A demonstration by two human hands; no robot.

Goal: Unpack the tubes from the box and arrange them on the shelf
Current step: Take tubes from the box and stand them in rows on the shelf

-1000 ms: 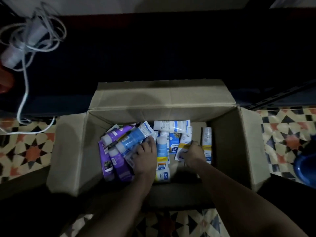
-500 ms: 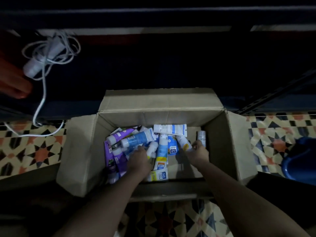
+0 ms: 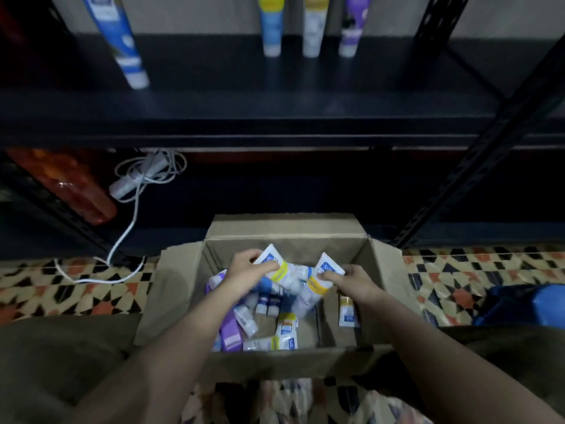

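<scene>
An open cardboard box (image 3: 180, 289) stands on the tiled floor below a dark shelf (image 3: 275, 111). Inside lie several tubes, purple (image 3: 230, 332), blue and white ones. My left hand (image 3: 244, 270) is shut on a white tube with a yellow band (image 3: 282, 270), lifted above the pile. My right hand (image 3: 351, 280) grips a second white tube with an orange-yellow band (image 3: 315, 286). On the shelf stand several tubes on their caps: a leaning blue one (image 3: 122, 41), a light blue one (image 3: 270, 29), a white one (image 3: 312, 29) and a purple one (image 3: 351, 29).
A coiled white cable with a power strip (image 3: 143, 175) and an orange plastic object (image 3: 67, 185) lie on the lower shelf level at left. Black perforated uprights (image 3: 477, 160) frame the shelf. A blue object (image 3: 526, 304) sits on the floor at right.
The view has tilted up, and the shelf with standing tubes has come into sight. Both hands have closed on tubes and lifted them from the pile.
</scene>
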